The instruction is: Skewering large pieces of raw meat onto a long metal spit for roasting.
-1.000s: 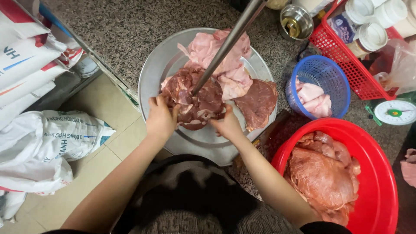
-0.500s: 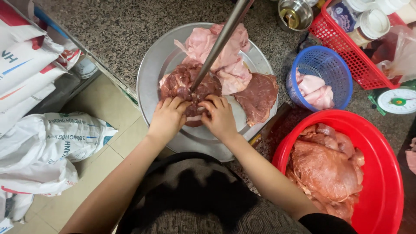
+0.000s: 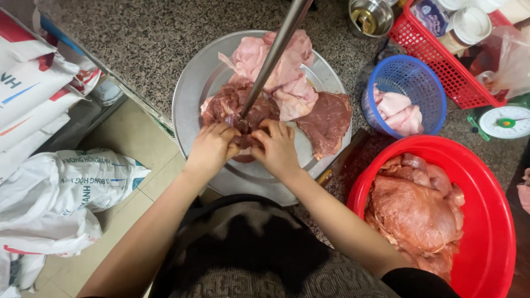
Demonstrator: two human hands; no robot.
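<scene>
A round metal tray (image 3: 193, 83) on the speckled counter holds raw meat. A dark red slab (image 3: 232, 107) is speared on a long metal skewer rod (image 3: 273, 52) that rises out of the top of the view. My left hand (image 3: 212, 146) and my right hand (image 3: 277, 148) both press and grip the near edge of that slab, fingers curled into it. Pale pink pieces (image 3: 279, 72) lie behind it and a darker flat cut (image 3: 327, 121) lies to its right on the tray.
A red basin (image 3: 491, 221) of raw meat stands at the right. A blue basket (image 3: 414, 88) holds pale pieces. Behind it are a red basket (image 3: 441, 60) with jars, a small scale (image 3: 505, 121) and a metal cup (image 3: 371, 16). White sacks (image 3: 61, 187) lie on the floor at left.
Both hands have moved inward from the tray's near rim and closed on the dark slab around the skewer. The view has shifted slightly.
</scene>
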